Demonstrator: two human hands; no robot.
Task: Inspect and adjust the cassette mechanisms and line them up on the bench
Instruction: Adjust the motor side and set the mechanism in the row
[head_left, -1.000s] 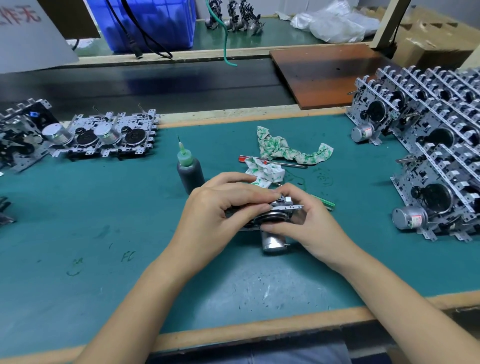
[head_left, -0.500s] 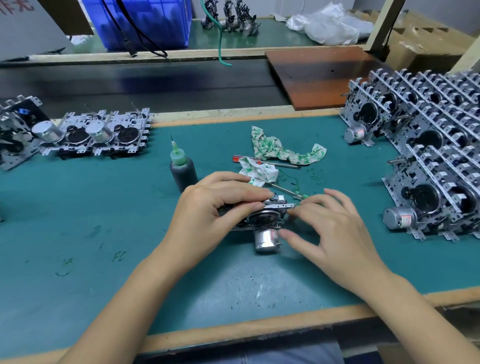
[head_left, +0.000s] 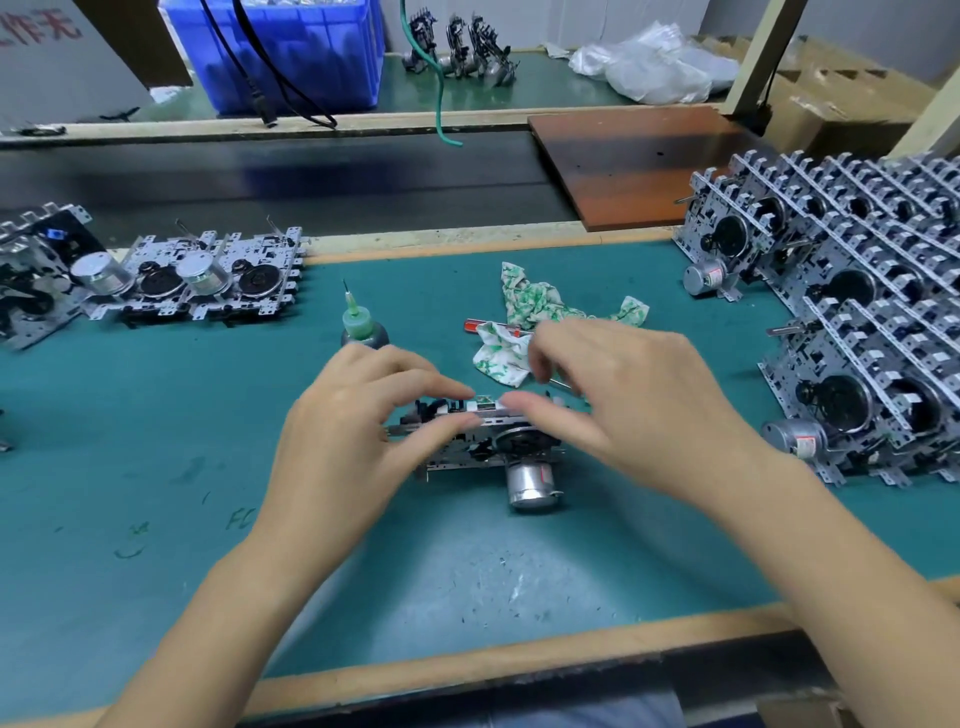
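Head view, down over bench (head_left: 156, 519)

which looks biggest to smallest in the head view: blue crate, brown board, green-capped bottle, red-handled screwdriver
1. blue crate and brown board: about alike as they look; the crate is cut off by the frame's top edge, so no ranking between them.
2. green-capped bottle
3. red-handled screwdriver, partly covered by the cloth, so unsure.

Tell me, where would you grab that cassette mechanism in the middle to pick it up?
Probably by its flat metal frame, pinching the two long edges from above, much as the left hand does. The cassette mechanism lies flat, and its motor juts toward the near edge, so avoid that side.
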